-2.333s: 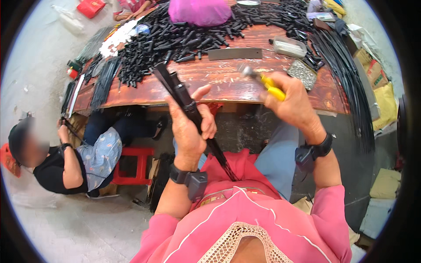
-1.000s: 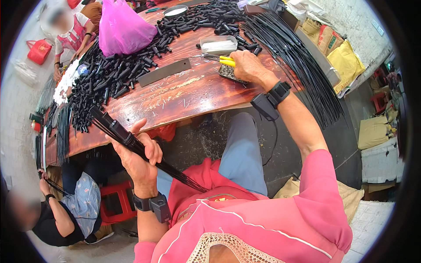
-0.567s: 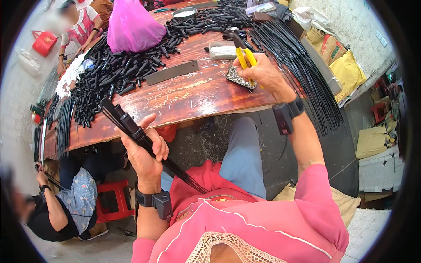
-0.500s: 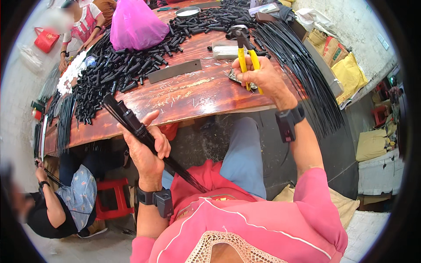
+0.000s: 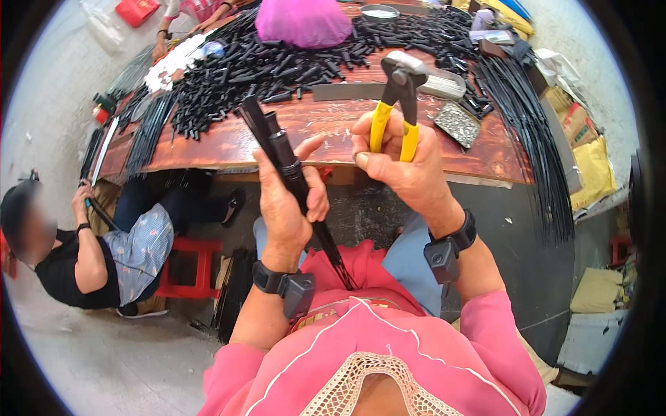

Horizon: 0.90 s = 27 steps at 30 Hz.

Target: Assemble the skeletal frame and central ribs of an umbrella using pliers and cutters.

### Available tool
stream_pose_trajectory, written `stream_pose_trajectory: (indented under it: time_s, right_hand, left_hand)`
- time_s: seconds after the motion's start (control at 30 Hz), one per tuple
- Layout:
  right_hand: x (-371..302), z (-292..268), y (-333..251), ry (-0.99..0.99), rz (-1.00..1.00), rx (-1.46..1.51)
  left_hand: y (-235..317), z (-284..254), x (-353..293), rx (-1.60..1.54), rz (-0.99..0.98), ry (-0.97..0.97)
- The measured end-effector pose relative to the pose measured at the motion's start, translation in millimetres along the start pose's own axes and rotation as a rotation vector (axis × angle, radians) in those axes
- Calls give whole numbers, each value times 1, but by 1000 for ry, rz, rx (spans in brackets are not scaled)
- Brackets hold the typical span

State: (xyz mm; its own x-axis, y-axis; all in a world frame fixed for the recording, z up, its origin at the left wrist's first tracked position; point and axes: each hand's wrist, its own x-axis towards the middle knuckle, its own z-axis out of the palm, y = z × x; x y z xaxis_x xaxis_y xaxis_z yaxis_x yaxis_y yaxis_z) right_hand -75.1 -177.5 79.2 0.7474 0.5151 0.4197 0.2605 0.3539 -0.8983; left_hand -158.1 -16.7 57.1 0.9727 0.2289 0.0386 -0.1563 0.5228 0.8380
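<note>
My left hand [image 5: 286, 211] is closed around a bundle of thin black rods [image 5: 322, 243], with black tubular pieces [image 5: 283, 149] at its upper end. The bundle slants from above my hand down to my lap, its thumb side facing the table. In my right hand [image 5: 420, 177] are end-cutting pincers [image 5: 401, 80] with yellow handles, their dark jaws pointing up and away. The pincers are above the near edge of the wooden table [image 5: 333, 128], to the right of the bundle and apart from it. Whether my right fingertips also pinch something small cannot be made out.
Black tubes [image 5: 236, 90] are heaped across the table around a purple bag [image 5: 305, 21]. A metal strip [image 5: 347, 91], a clear box [image 5: 444, 84] and a tray of small metal bits [image 5: 461, 126] lie ahead. Long black rods [image 5: 534, 145] overhang at right. A person [image 5: 83, 256] sits at left.
My right hand has brought the pincers leftward, nearer the bundle, and their handles are spread wider. The head view has shifted, so the table appears higher and further right.
</note>
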Motion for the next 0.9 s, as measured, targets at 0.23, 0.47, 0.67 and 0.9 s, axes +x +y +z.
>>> stream_pose_trajectory:
  time_s: [0.23, 0.47, 0.67, 0.9]
  right_hand:
    - [1, 49, 1, -51, -71, 4]
    - [3, 60, 7, -3, -19, -81]
    - [5, 61, 0, -21, -3, -168]
    - [7, 61, 2, -29, 4, -74]
  left_hand:
    - [1, -6, -5, -40, 5, 10]
    - [4, 1, -8, -33, 11, 109]
    - [3, -1, -8, -37, 24, 72]
    - [3, -2, -6, -72, 2, 17]
